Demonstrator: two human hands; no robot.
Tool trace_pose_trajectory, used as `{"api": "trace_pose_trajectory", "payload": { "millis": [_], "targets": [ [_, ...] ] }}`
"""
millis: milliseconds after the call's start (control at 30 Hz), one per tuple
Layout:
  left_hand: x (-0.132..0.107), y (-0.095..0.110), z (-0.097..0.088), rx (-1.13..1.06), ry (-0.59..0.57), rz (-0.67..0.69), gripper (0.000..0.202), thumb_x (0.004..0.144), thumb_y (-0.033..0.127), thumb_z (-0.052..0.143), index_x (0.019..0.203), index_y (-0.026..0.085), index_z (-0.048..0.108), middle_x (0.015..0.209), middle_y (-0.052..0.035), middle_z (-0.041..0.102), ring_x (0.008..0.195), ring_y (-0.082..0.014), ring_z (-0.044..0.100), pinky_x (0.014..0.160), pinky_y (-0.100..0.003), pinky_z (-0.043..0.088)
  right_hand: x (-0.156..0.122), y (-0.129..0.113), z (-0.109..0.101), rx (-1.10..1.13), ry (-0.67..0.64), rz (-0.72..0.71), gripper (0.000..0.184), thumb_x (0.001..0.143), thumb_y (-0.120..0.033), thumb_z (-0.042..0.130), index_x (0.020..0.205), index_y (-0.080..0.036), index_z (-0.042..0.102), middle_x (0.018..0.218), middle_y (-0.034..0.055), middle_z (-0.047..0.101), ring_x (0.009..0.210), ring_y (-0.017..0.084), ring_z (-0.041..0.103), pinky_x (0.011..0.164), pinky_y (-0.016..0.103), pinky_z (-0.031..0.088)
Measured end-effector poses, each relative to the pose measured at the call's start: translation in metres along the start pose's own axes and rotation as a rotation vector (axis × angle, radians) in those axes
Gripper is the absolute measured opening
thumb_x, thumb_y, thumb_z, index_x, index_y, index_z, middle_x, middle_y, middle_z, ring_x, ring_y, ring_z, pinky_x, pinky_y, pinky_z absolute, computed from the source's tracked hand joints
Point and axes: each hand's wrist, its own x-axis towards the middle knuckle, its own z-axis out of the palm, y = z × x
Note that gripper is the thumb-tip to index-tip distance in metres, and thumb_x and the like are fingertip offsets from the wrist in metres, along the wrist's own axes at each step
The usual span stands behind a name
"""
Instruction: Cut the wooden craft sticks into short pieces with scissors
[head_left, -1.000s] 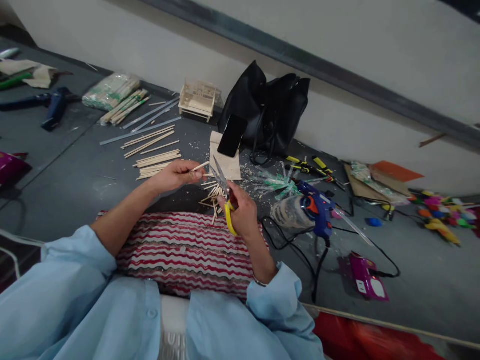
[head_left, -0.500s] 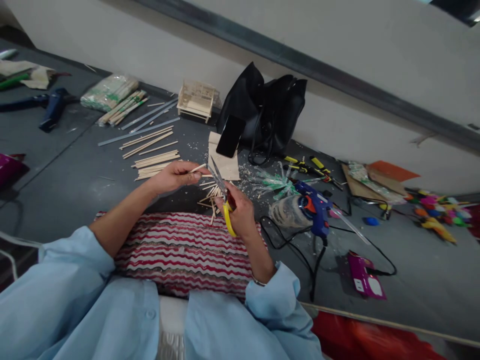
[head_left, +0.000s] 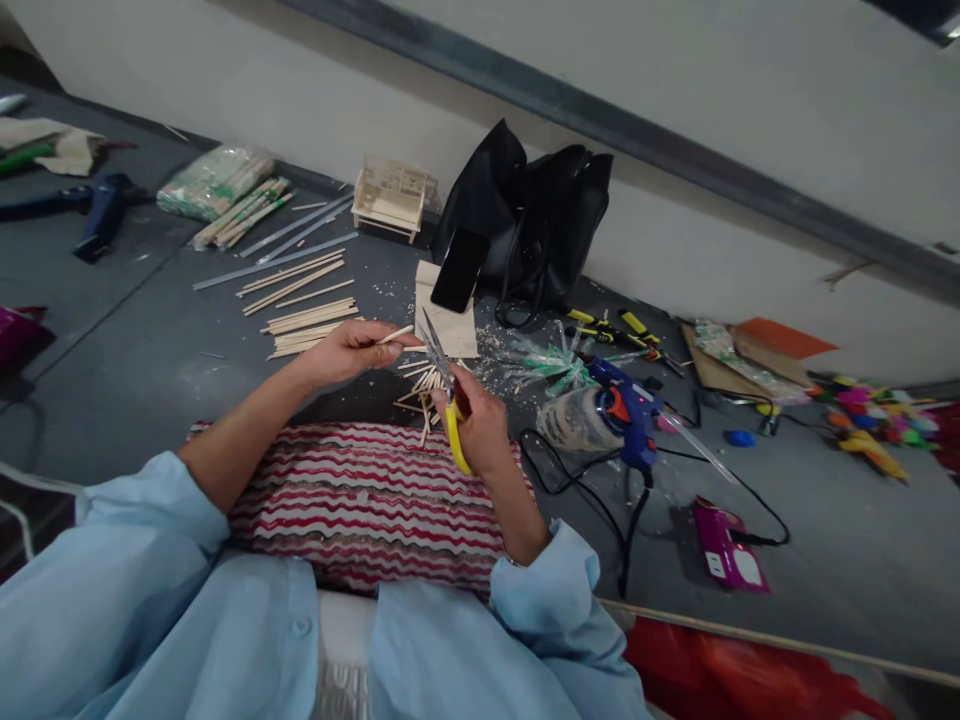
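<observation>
My left hand (head_left: 349, 351) pinches a thin wooden stick (head_left: 396, 335) that points right toward the scissor blades. Fingers of my right hand (head_left: 480, 425) are wrapped round yellow-handled scissors (head_left: 445, 385), whose blades angle up and left, the tips close to the stick's end. Just beyond both hands a heap of short cut sticks (head_left: 422, 385) lies on the grey floor. A red and white striped cloth (head_left: 367, 500) covers my lap beneath my forearms.
Long sticks (head_left: 300, 300) and packs of them (head_left: 225, 190) lie at the left. A small stick-built model (head_left: 390, 195), a black bag (head_left: 532, 225) with a phone (head_left: 459, 270) leaning on it, a blue glue gun (head_left: 626, 410) with cable, and pliers (head_left: 622, 330) sit beyond.
Both hands hold nearly the same pose; the view has shifted slightly. The stick and scissors stay close together with no clear cut seen.
</observation>
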Motion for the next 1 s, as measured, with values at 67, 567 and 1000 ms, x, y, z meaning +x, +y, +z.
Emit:
{"api": "trace_pose_trajectory", "payload": {
  "millis": [67, 567, 1000],
  "targets": [
    [0.0001, 0.0003, 0.0002, -0.006, -0.006, -0.003, 0.043, 0.077, 0.05, 0.073, 0.095, 0.012, 0.077, 0.064, -0.0001, 0.055, 0.058, -0.0078, 0.043, 0.055, -0.021, 0.039, -0.0004, -0.0005, 0.0002, -0.015, -0.002, 0.003, 0.04, 0.092, -0.038, 0.054, 0.124, -0.016, 0.063, 0.103, 0.0077, 0.073, 0.083, 0.016, 0.067, 0.08, 0.024, 0.052],
    [0.0007, -0.0072, 0.0013, -0.01, -0.023, -0.009, 0.038, 0.076, 0.047, 0.074, 0.091, 0.012, 0.077, 0.069, -0.0019, 0.061, 0.061, -0.009, 0.046, 0.057, -0.021, 0.04, 0.0006, -0.0006, 0.0006, -0.054, 0.029, -0.017, 0.041, 0.091, -0.038, 0.054, 0.125, -0.016, 0.061, 0.107, 0.0102, 0.072, 0.091, 0.02, 0.066, 0.083, 0.029, 0.051],
    [0.0007, 0.0005, -0.0057, 0.28, -0.079, -0.008, 0.046, 0.086, 0.05, 0.058, 0.108, 0.012, 0.073, 0.084, -0.0056, 0.07, 0.071, -0.0132, 0.056, 0.067, -0.024, 0.046, 0.0004, 0.0027, 0.0012, -0.085, 0.071, 0.055, 0.039, 0.092, -0.041, 0.052, 0.12, -0.018, 0.066, 0.089, 0.0049, 0.074, 0.066, 0.014, 0.063, 0.066, 0.024, 0.048]
  ]
}}
